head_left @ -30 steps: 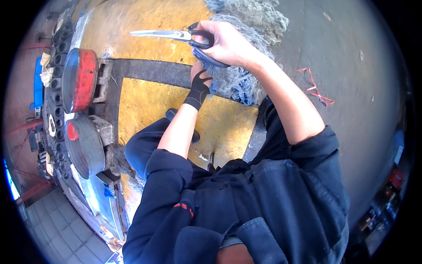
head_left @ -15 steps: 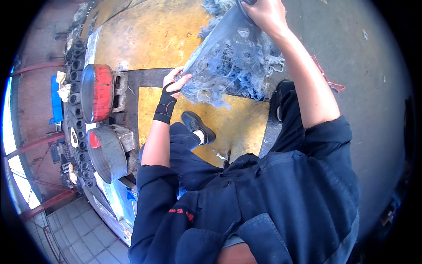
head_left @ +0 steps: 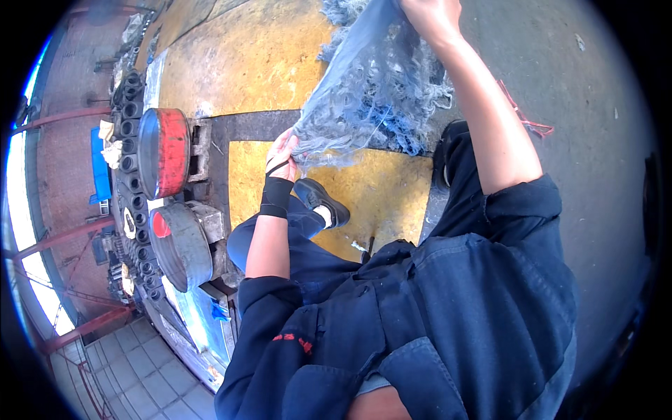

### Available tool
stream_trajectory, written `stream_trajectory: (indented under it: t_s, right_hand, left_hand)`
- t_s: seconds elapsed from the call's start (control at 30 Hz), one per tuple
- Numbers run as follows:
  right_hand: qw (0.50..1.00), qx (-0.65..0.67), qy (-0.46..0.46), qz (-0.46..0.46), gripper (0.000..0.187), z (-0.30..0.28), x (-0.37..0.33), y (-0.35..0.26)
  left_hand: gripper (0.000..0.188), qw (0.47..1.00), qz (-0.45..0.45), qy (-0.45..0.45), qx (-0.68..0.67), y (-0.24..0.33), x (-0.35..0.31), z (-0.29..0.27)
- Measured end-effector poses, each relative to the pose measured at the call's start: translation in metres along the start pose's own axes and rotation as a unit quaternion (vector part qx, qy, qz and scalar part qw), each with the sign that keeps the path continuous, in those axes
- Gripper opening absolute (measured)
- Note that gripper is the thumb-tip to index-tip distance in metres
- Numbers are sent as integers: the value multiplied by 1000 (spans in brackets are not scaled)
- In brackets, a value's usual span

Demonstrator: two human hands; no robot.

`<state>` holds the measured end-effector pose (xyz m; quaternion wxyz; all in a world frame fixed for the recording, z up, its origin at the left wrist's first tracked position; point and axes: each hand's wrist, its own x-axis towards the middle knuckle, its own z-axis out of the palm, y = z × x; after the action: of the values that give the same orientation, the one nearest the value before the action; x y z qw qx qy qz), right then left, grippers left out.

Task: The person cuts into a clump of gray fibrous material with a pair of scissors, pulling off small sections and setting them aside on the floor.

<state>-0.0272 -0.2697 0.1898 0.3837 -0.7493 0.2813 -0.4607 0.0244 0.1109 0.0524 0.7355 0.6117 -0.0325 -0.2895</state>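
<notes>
A thin, see-through blue-grey mesh cloth (head_left: 343,91) is stretched slantwise between my two hands, gathered into folds near its lower left end. That end is pinched in my left hand (head_left: 282,157), which wears a black wrist wrap. Up at the top edge of the view, my right hand (head_left: 435,15) is closed on the cloth's upper part; its fingertips are partly cut off by the frame. Behind and below the cloth lies a shaggy heap of tangled blue and grey fibres (head_left: 416,105) on the floor, partly covered by it.
Yellow floor plates (head_left: 245,56) lie ahead and under my feet. On the left stand a red and black drum-like round (head_left: 168,150), a grey one (head_left: 183,245) on blocks, and a row of dark rings (head_left: 129,147). Red strands (head_left: 535,128) lie on the grey floor at right.
My left hand has shifted slightly down and right, and the cloth's edge has gone from taut to more gathered. The dark curved piece at my right hand has left the view.
</notes>
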Motion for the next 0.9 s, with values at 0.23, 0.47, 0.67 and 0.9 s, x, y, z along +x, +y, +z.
stream_trajectory:
  t_s: [0.23,0.47,0.67,0.9]
  right_hand:
    - [994,-10,104,25,22,-21,20,15]
    - [989,26,147,10,20,-27,24,22]
    - [995,44,78,-36,21,-16,13,17]
    - [964,79,-153,-200,25,9,-17,-4]
  left_hand:
    - [19,981,-38,181,-64,-48,-14,-62]
    - [16,984,-68,153,64,-62,-4,-84]
    - [25,957,-112,222,149,-117,-1,-79]
    - [54,911,-157,38,379,-172,29,-33]
